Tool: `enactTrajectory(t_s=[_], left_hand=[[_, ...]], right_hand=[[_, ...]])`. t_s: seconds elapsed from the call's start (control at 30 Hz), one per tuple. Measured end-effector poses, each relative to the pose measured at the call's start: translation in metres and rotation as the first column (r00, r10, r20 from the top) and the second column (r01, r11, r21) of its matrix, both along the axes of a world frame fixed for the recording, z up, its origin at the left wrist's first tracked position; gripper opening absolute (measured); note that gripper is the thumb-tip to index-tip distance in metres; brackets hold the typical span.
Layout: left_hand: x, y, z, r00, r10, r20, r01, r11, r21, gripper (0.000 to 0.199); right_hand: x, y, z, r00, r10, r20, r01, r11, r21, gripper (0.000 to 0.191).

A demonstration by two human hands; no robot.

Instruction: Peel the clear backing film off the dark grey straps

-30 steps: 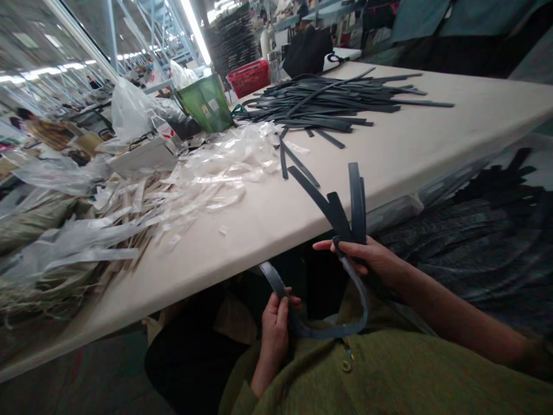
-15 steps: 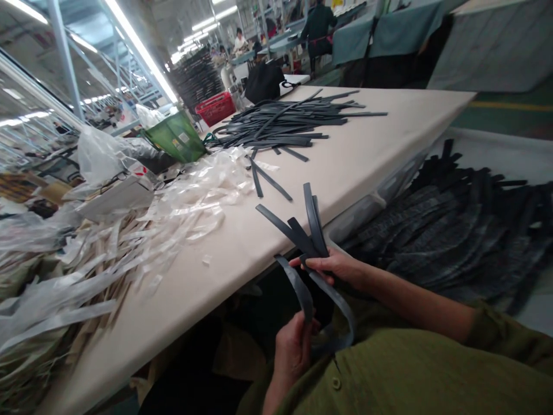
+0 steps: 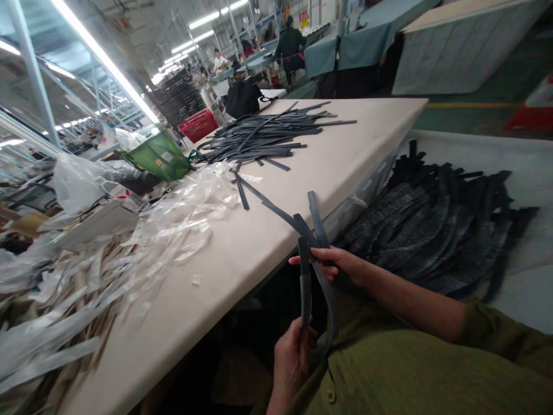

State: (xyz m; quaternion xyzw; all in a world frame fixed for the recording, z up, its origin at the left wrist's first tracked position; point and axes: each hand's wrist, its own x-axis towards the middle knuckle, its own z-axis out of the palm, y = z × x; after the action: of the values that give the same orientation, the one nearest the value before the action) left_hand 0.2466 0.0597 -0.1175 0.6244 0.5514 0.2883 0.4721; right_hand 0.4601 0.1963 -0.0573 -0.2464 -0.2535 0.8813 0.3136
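Observation:
Dark grey flat strips are pinched between the thumb and fingers of my right hand, just off the near edge of the table. Lower down, my left hand is closed around a dark strip that rises to the fingers of my right hand. Another part of a strip curves down between the hands toward my lap. Farther back on the table lies a pile of similar strips, with a short loose one on its near side.
The beige table carries crumpled translucent film on its left, beside a green basket. A red basket and black bag are behind. A white-lined bin at right holds many dark strips. People sit far off.
The strip in my left hand has straightened and now stands upright, its top end nearer my right hand. The view has shifted right, showing more of the bin.

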Motion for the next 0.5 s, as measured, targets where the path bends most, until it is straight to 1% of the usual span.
enactTrajectory(t_s=[0.07, 0.13, 0.2, 0.27, 0.37, 0.5], left_hand=[[0.0014, 0.0006, -0.0006, 0.999, 0.019, 0.035, -0.018, 0.999, -0.036, 0.049], [0.0023, 0.001, -0.0007, 0.997, 0.032, 0.068, -0.027, 0.997, -0.072, 0.052], [0.0028, 0.0015, -0.0002, 0.995, 0.045, 0.086, -0.036, 0.994, -0.108, 0.054], [0.0028, 0.0022, 0.0006, 0.994, 0.06, 0.092, -0.049, 0.991, -0.127, 0.055], [0.0025, 0.0037, 0.002, 0.992, 0.063, 0.105, -0.049, 0.989, -0.136, 0.055], [0.0033, 0.0064, 0.0039, 0.996, 0.002, 0.084, 0.01, 0.99, -0.142, 0.051]], right_hand=[[0.0011, 0.001, -0.0049, 0.995, 0.024, -0.092, -0.029, 0.998, -0.05, 0.047], [0.0012, 0.0019, -0.0072, 0.988, 0.023, -0.154, -0.037, 0.995, -0.092, 0.048], [0.0005, 0.0022, -0.0066, 0.984, -0.022, -0.175, 0.001, 0.993, -0.12, 0.045], [-0.0009, 0.0018, -0.0045, 0.985, -0.071, -0.154, 0.051, 0.99, -0.128, 0.041], [-0.0043, 0.0009, -0.001, 0.99, -0.107, -0.087, 0.102, 0.993, -0.06, 0.036], [-0.0084, 0.0004, 0.0026, 0.989, -0.147, 0.023, 0.144, 0.985, 0.093, 0.038]])
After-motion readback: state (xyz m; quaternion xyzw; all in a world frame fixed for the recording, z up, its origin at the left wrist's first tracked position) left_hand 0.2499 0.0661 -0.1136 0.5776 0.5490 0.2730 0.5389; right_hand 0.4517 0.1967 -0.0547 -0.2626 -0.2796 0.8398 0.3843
